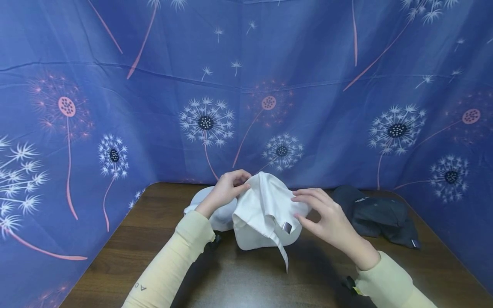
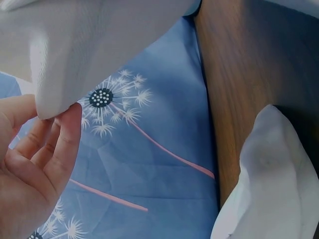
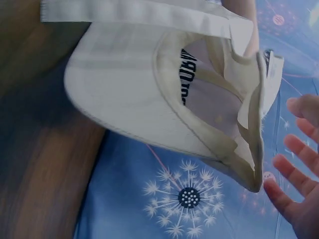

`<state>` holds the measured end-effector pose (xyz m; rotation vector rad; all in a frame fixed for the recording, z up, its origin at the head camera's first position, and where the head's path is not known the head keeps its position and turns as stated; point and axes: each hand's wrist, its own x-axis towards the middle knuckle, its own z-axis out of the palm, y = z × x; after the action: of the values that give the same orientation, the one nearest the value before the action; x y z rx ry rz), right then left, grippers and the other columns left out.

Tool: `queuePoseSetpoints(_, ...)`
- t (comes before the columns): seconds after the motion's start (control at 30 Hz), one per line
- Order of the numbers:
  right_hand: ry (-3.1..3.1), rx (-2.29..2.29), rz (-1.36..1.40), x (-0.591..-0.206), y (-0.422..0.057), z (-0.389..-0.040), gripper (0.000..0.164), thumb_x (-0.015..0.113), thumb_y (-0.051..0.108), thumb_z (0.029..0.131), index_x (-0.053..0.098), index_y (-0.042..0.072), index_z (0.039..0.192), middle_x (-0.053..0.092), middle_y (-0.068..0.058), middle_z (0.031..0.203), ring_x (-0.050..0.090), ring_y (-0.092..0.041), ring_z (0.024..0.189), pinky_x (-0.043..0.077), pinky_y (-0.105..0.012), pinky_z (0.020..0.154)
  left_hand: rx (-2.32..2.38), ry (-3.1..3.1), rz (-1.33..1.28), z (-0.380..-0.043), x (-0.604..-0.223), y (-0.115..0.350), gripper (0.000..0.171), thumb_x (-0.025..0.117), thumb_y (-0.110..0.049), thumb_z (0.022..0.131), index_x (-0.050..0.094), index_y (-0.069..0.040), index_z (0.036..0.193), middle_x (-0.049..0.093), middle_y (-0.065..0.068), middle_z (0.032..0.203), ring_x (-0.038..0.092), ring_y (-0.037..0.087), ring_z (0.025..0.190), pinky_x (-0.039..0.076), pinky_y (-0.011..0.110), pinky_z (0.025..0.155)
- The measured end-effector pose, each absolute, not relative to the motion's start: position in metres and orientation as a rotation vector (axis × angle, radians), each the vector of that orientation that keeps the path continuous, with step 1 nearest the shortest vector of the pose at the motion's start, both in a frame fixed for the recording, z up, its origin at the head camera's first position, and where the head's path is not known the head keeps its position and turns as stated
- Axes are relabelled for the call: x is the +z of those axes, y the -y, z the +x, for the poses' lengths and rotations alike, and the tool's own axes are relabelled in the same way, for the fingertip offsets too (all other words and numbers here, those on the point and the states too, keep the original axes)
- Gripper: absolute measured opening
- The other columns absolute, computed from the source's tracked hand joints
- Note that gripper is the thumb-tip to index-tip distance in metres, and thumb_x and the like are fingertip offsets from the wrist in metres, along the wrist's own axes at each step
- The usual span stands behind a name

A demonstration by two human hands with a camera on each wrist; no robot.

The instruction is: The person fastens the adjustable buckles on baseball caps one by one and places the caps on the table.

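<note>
A white baseball cap [image 1: 252,216] is held up over the table, its back and adjusting strap [image 1: 282,252] towards me. The strap hangs loose below a small metal buckle [image 1: 286,227]. My left hand [image 1: 224,191] pinches the cap's fabric at its upper left; in the left wrist view thumb and fingers meet on a fold of it. On the other side, my right hand [image 1: 329,218] is beside the cap with its fingers spread. The right wrist view shows the brim [image 3: 119,94], the open underside and dark lettering on the inner band.
Behind my left wrist lies another white cap [image 1: 222,218] on the brown wooden table [image 1: 127,244]. Dark caps [image 1: 379,214] are piled at the right back. A blue cloth [image 1: 154,111] with dandelion prints hangs behind the table and along its sides.
</note>
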<state>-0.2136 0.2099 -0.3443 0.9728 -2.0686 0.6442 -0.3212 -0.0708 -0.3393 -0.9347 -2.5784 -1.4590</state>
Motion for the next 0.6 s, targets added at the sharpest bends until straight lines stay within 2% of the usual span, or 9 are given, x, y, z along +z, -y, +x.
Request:
queuePoseSetpoints(0.1,1.998,0.561,1.026,-0.347,-0.209,-0.213,0.03,0.067,0.027,0.085,0.067,0.01,0.11,0.064,-0.006,0.113,0.057,-0.024,0.105,0.035,-0.017,0.099,-1.464,2.585,-0.918,-0.323,-0.34,0.073,0.015,0.061,-0.015,0.092,0.064,-0.015,0.107,0.064,0.004,0.093,0.062,0.016,0.069,0.052,0.031,0.054)
queuePoseSetpoints(0.4,1.911,0.422,1.127,-0.359,-0.209,-0.214,0.024,0.062,0.027,0.088,0.068,0.009,0.103,0.065,-0.007,0.109,0.058,-0.032,0.105,0.037,-0.038,0.1,-1.471,2.593,-0.9,-0.326,-0.343,0.074,0.015,0.061,-0.015,0.092,0.063,-0.015,0.106,0.064,0.004,0.094,0.063,0.014,0.072,0.053,0.031,0.055)
queuePoseSetpoints(0.47,1.909,0.41,1.155,-0.362,-0.208,-0.215,0.023,0.067,0.022,0.084,0.068,0.008,0.103,0.065,-0.008,0.109,0.057,-0.032,0.105,0.036,-0.04,0.102,-1.475,2.588,-0.9,-0.327,-0.343,0.074,0.014,0.061,-0.014,0.092,0.064,-0.015,0.106,0.064,0.004,0.094,0.062,0.015,0.072,0.053,0.031,0.055)
queuePoseSetpoints(0.6,1.912,0.381,1.192,-0.366,-0.207,-0.216,0.037,0.076,0.009,0.066,0.068,0.008,0.102,0.065,-0.008,0.108,0.057,-0.03,0.104,0.034,-0.04,0.106,-1.478,2.585,-0.896,-0.326,-0.343,0.073,0.015,0.062,-0.014,0.092,0.064,-0.014,0.106,0.065,0.004,0.094,0.062,0.014,0.071,0.053,0.032,0.055)
